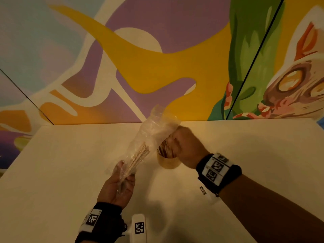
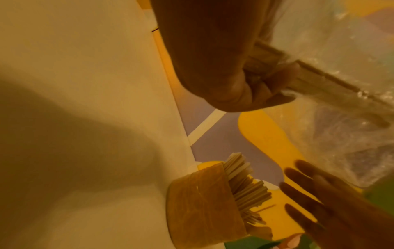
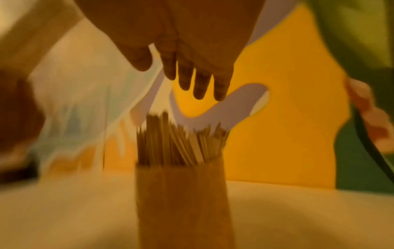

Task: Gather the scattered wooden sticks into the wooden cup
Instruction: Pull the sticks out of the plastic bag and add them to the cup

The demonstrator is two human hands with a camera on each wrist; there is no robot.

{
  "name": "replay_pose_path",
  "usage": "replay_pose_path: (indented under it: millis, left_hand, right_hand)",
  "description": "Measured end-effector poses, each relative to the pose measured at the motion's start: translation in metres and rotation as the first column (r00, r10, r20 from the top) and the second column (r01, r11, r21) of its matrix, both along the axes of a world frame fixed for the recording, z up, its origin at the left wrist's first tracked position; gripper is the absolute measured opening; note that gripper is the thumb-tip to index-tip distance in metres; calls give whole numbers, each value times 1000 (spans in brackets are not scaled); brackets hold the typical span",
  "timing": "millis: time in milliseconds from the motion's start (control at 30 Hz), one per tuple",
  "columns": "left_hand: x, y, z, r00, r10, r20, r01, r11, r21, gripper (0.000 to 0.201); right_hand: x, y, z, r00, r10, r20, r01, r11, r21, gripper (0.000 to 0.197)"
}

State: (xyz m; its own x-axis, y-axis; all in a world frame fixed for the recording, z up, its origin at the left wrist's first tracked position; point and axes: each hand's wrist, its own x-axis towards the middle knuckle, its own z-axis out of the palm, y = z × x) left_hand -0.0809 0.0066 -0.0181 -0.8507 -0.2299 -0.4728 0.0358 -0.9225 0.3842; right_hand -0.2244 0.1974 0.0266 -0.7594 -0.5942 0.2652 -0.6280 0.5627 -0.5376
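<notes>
A round wooden cup (image 1: 168, 163) stands on the white table, packed with upright wooden sticks (image 1: 166, 151). My right hand (image 1: 184, 146) hovers just over the stick tops; in the right wrist view its fingers (image 3: 200, 84) hang straight and hold nothing above the cup (image 3: 181, 193). My left hand (image 1: 122, 181) grips the lower end of a crinkled clear plastic bag (image 1: 154, 130) with a bundle of thin sticks (image 1: 138, 156) inside, tilted up toward the cup's left side. Seen from the left wrist, the fingers (image 2: 266, 80) curl round the bundle (image 2: 319, 79) through the plastic.
The white table (image 1: 70, 172) runs back to a wall painted with a colourful mural (image 1: 157, 67), close behind the cup. The bag's loose upper end rises above the table's far edge. No loose sticks show on the table top.
</notes>
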Motion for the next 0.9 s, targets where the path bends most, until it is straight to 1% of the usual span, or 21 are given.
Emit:
replay_pose_path:
  millis: [33, 67, 100, 133, 167, 200, 233, 267, 333, 367, 433, 467, 500, 567, 600, 667, 733, 800, 900]
  left_hand:
    - [1, 1, 7, 1000, -12, 1, 12, 1000, -16, 3]
    - [2, 0, 7, 1000, -28, 6, 28, 999, -32, 7]
    - [2, -1, 9, 999, -49, -8, 49, 997, -53, 10]
    - [2, -1, 9, 998, -52, -19, 51, 995, -91, 30]
    - [3, -2, 11, 998, -63, -14, 61, 990, -124, 40]
    - [3, -2, 10, 998, -65, -26, 61, 986, -153, 37]
    - [3, -2, 11, 997, -75, -22, 70, 981, -179, 29]
    - [3, 0, 12, 994, -103, -39, 92, 973, -212, 28]
    - [2, 5, 15, 987, -161, -28, 147, 948, -283, 37]
    - [2, 8, 19, 983, -184, -16, 169, 931, -322, 33]
    - [2, 13, 25, 976, -219, -16, 199, 912, -359, 10]
    - [3, 16, 30, 971, -239, -29, 213, 907, -364, 6]
    - [3, 20, 37, 960, -274, -59, 234, 900, -369, 8]
    - [4, 24, 46, 931, -342, -123, 273, 882, -385, 30]
    - [5, 25, 49, 919, -373, -127, 289, 858, -425, 34]
    - [7, 25, 53, 913, -395, -98, 294, 806, -514, 31]
    - [9, 25, 55, 900, -424, -102, 305, 780, -547, 39]
    - [12, 26, 58, 890, -440, -119, 306, 769, -561, 41]
    - [12, 28, 60, 869, -479, -124, 304, 715, -629, 41]
  right_hand:
    - [1, 6, 8, 994, -107, 21, 109, 974, -197, 32]
    - [3, 13, 18, 980, -195, 31, 194, 921, -338, 28]
    - [7, 20, 28, 964, -265, 14, 244, 864, -440, 23]
    - [10, 27, 38, 949, -315, -14, 263, 815, -516, 16]
    - [13, 34, 46, 940, -338, -38, 259, 783, -566, 11]
    - [16, 40, 54, 944, -327, -51, 235, 771, -592, 10]
    - [19, 46, 60, 959, -277, -54, 193, 784, -590, 11]
    - [22, 52, 64, 977, -207, -56, 142, 817, -558, 13]
    - [27, 61, 66, 996, -73, -60, 39, 899, -437, 20]
    - [29, 65, 65, 999, -26, -42, 9, 927, -375, 22]
    - [31, 70, 63, 999, 17, 27, -9, 964, -266, 24]
    - [32, 73, 62, 997, 35, 69, -19, 975, -222, 23]
    - [33, 75, 62, 989, 63, 135, -37, 981, -191, 22]
    - [39, 79, 64, 948, 135, 289, -95, 984, -149, 27]
    - [42, 80, 65, 924, 162, 345, -123, 984, -131, 31]
    - [45, 80, 65, 902, 193, 387, -163, 981, -107, 39]
    - [48, 81, 63, 885, 188, 427, -144, 981, -133, 47]
    - [52, 82, 63, 856, 184, 482, -115, 979, -169, 41]
    - [59, 82, 63, 797, 180, 577, -113, 982, -150, 23]
